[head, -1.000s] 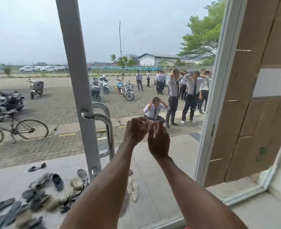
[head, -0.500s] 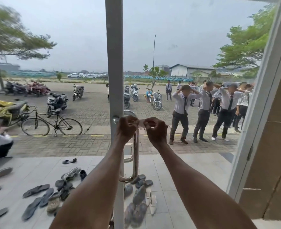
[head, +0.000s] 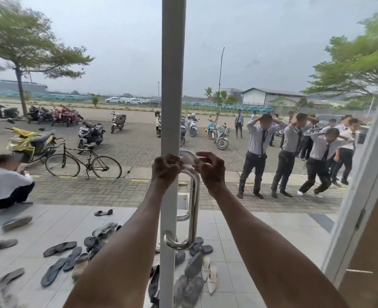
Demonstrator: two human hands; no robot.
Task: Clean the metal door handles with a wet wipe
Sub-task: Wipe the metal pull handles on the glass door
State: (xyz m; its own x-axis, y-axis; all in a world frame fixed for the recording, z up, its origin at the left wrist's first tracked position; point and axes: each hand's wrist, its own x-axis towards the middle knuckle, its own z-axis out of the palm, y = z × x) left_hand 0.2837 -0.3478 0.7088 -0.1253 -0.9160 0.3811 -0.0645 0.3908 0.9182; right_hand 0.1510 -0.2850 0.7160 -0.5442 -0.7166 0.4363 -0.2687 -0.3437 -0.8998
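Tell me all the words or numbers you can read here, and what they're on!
None can be read.
The motorbike number plate is too small and blurred.
The wet wipe between the left hand and right hand shows no print.

The view has swung left since a second ago, so the white door frame point(head: 173, 85) now stands at centre; the cardboard wall at three o'clock has nearly gone. The hands, left hand point(head: 166, 168) and right hand point(head: 211, 171), have parted a little, seemingly stretching the wet wipe point(head: 189, 160) over the handle point(head: 193, 196) top.
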